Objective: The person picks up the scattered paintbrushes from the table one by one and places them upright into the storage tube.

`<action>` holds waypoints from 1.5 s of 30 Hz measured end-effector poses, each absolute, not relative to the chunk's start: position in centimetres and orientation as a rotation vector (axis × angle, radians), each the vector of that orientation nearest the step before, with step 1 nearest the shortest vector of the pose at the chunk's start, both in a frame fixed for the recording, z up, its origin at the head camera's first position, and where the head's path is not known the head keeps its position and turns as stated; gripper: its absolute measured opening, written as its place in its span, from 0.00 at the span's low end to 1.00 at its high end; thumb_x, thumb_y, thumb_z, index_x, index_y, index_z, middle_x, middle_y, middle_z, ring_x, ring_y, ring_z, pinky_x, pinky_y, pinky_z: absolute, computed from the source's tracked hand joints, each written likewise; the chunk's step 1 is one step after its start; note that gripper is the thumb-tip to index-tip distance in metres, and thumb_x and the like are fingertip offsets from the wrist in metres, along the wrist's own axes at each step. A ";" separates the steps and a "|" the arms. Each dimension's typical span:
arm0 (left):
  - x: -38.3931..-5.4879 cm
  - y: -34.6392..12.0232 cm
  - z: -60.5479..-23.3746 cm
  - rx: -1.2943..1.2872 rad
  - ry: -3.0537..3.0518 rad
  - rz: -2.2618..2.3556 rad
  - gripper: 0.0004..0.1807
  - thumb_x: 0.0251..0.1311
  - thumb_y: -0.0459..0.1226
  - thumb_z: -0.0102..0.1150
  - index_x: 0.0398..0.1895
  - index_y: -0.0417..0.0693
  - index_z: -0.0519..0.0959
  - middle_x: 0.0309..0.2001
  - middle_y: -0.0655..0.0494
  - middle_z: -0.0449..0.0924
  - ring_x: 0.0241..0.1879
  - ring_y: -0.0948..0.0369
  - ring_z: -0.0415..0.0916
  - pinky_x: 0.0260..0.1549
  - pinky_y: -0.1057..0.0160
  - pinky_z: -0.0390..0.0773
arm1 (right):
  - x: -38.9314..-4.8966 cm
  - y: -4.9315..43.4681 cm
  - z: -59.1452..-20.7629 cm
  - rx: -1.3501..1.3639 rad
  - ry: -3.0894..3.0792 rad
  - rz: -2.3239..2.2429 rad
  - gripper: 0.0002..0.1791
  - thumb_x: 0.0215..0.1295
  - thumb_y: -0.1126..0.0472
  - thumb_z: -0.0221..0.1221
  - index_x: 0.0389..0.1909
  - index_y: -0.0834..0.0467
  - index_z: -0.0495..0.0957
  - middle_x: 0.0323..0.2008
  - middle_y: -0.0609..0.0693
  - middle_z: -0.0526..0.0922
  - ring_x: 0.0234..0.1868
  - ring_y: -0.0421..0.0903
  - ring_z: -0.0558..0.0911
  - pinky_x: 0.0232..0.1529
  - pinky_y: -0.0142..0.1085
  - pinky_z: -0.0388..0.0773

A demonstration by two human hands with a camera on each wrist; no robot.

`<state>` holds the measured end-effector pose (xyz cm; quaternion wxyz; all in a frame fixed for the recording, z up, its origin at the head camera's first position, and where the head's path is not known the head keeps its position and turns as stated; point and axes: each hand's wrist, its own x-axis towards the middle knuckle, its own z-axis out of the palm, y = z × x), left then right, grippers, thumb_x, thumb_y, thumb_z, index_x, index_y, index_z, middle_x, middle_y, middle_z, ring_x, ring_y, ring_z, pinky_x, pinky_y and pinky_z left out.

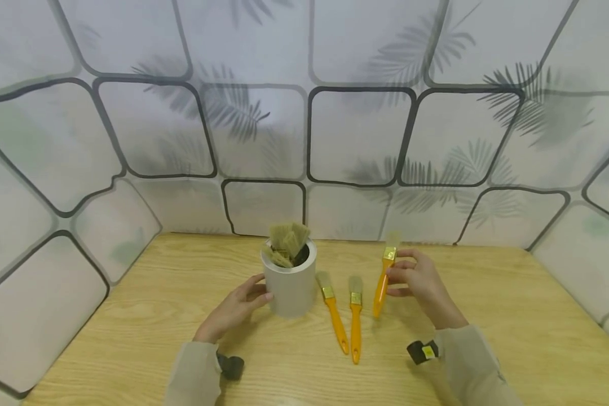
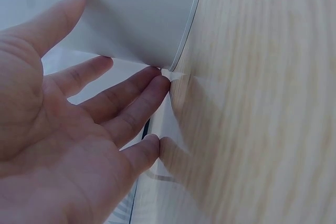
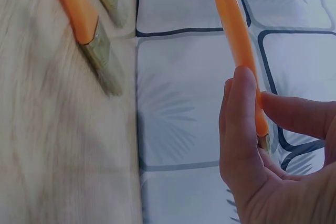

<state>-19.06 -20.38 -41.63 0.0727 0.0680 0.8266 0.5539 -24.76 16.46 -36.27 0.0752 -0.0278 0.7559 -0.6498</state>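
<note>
A paintbrush point(image 1: 382, 287) with an orange handle, a metal ferrule and pale bristles is pinched between the thumb and fingers of my right hand point(image 1: 420, 281). It is held bristles up, and the handle point(image 3: 233, 22) shows close in the right wrist view. My left hand point(image 1: 235, 309) rests against the side of a light grey cylindrical container point(image 1: 290, 290). In the left wrist view its thumb lies on the container's wall point(image 2: 136, 14), and the fairly straight fingers reach its edge. Pale yellowish, flat-ended pieces point(image 1: 289, 241) stick out of the container's top.
Two more orange-handled brushes, a left one point(image 1: 335, 316) and a right one point(image 1: 356, 321), lie on the wood-grain table point(image 1: 132, 338) between the container and my right hand. A wall covering point(image 1: 360, 135) with dark outlines and leaf prints rises behind the table and along both sides.
</note>
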 end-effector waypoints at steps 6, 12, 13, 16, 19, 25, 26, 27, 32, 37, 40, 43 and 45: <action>-18.9 -20.3 -41.5 0.238 2.480 1.657 0.37 0.74 0.44 0.57 0.78 0.37 0.57 0.69 0.31 0.66 0.69 0.36 0.63 0.64 0.31 0.61 | -24.8 16.1 -35.6 -0.065 2.187 -2.101 0.32 0.71 0.74 0.57 0.70 0.72 0.53 0.38 0.54 0.80 0.35 0.44 0.85 0.38 0.42 0.87; -19.0 -20.4 -41.6 0.225 2.482 1.664 0.37 0.73 0.44 0.58 0.78 0.37 0.57 0.69 0.31 0.67 0.69 0.36 0.64 0.64 0.32 0.62 | -25.0 15.4 -34.9 -0.015 2.115 -2.241 0.31 0.72 0.73 0.56 0.70 0.70 0.53 0.41 0.53 0.79 0.36 0.43 0.85 0.40 0.42 0.86; -19.0 -20.4 -41.6 0.222 2.482 1.667 0.37 0.73 0.44 0.58 0.78 0.37 0.57 0.69 0.31 0.67 0.69 0.36 0.64 0.64 0.32 0.62 | -25.1 15.3 -34.7 -0.011 2.105 -2.261 0.31 0.72 0.73 0.55 0.70 0.70 0.52 0.43 0.54 0.78 0.36 0.43 0.85 0.41 0.41 0.86; -19.0 -20.4 -41.6 0.213 2.486 1.670 0.37 0.73 0.44 0.58 0.77 0.37 0.57 0.69 0.32 0.67 0.69 0.36 0.64 0.64 0.32 0.62 | -25.1 14.6 -34.3 -0.003 2.081 -2.326 0.33 0.72 0.73 0.55 0.72 0.70 0.50 0.48 0.57 0.74 0.35 0.42 0.85 0.41 0.41 0.86; -19.0 -20.4 -41.5 0.214 2.490 1.666 0.37 0.73 0.44 0.58 0.77 0.38 0.57 0.69 0.32 0.67 0.69 0.36 0.64 0.64 0.32 0.62 | -25.1 13.9 -33.9 0.007 2.045 -2.390 0.32 0.72 0.73 0.55 0.71 0.69 0.52 0.47 0.55 0.74 0.35 0.41 0.85 0.41 0.40 0.86; -19.0 -20.3 -41.5 0.229 2.482 1.662 0.37 0.74 0.44 0.58 0.77 0.37 0.57 0.69 0.31 0.67 0.69 0.35 0.63 0.65 0.30 0.60 | -25.1 12.8 -33.2 -0.001 1.992 -2.484 0.20 0.73 0.72 0.55 0.60 0.62 0.60 0.39 0.50 0.78 0.34 0.41 0.85 0.40 0.41 0.86; -19.0 -20.3 -41.5 0.232 2.479 1.661 0.37 0.74 0.44 0.57 0.77 0.37 0.57 0.69 0.31 0.66 0.69 0.35 0.63 0.65 0.30 0.60 | -25.2 12.6 -33.1 -0.010 1.987 -2.492 0.19 0.73 0.72 0.55 0.59 0.61 0.60 0.39 0.50 0.78 0.34 0.41 0.84 0.41 0.41 0.86; -19.0 -20.3 -41.5 0.225 2.475 1.667 0.37 0.74 0.44 0.57 0.78 0.38 0.57 0.69 0.31 0.67 0.69 0.35 0.63 0.65 0.30 0.60 | -25.2 12.4 -33.0 -0.018 1.984 -2.498 0.19 0.73 0.72 0.54 0.58 0.61 0.59 0.40 0.50 0.77 0.34 0.41 0.84 0.41 0.42 0.86; -19.0 -20.4 -41.6 0.191 2.473 1.685 0.37 0.73 0.44 0.59 0.78 0.40 0.58 0.69 0.33 0.67 0.69 0.36 0.63 0.65 0.31 0.60 | -25.2 11.5 -32.6 -0.015 1.914 -2.559 0.17 0.73 0.72 0.55 0.55 0.60 0.59 0.43 0.54 0.75 0.34 0.42 0.84 0.43 0.43 0.86; -19.0 -20.4 -41.7 0.203 2.491 1.671 0.37 0.73 0.44 0.59 0.77 0.39 0.58 0.68 0.32 0.68 0.69 0.36 0.64 0.64 0.31 0.61 | -25.3 10.5 -32.3 -0.004 1.849 -2.629 0.16 0.73 0.73 0.54 0.50 0.59 0.58 0.45 0.56 0.73 0.33 0.43 0.85 0.43 0.43 0.86; -19.0 -20.4 -41.7 0.199 2.493 1.671 0.37 0.73 0.44 0.59 0.77 0.39 0.58 0.68 0.33 0.68 0.69 0.37 0.64 0.65 0.32 0.61 | -25.2 9.9 -32.1 -0.023 1.818 -2.671 0.16 0.72 0.75 0.54 0.49 0.58 0.57 0.44 0.56 0.73 0.32 0.43 0.85 0.42 0.43 0.86; -19.1 -20.3 -41.8 0.187 2.490 1.675 0.37 0.72 0.44 0.59 0.77 0.40 0.58 0.69 0.34 0.68 0.69 0.37 0.64 0.65 0.31 0.60 | -25.0 9.3 -32.0 -0.051 1.785 -2.713 0.17 0.71 0.76 0.54 0.49 0.58 0.57 0.42 0.55 0.73 0.31 0.44 0.86 0.42 0.44 0.86; -19.1 -20.3 -41.8 0.186 2.495 1.670 0.37 0.72 0.45 0.59 0.78 0.40 0.58 0.69 0.34 0.68 0.69 0.37 0.64 0.65 0.31 0.60 | -25.0 8.8 -31.9 -0.059 1.764 -2.740 0.18 0.71 0.76 0.55 0.48 0.58 0.58 0.40 0.55 0.73 0.30 0.44 0.85 0.41 0.45 0.86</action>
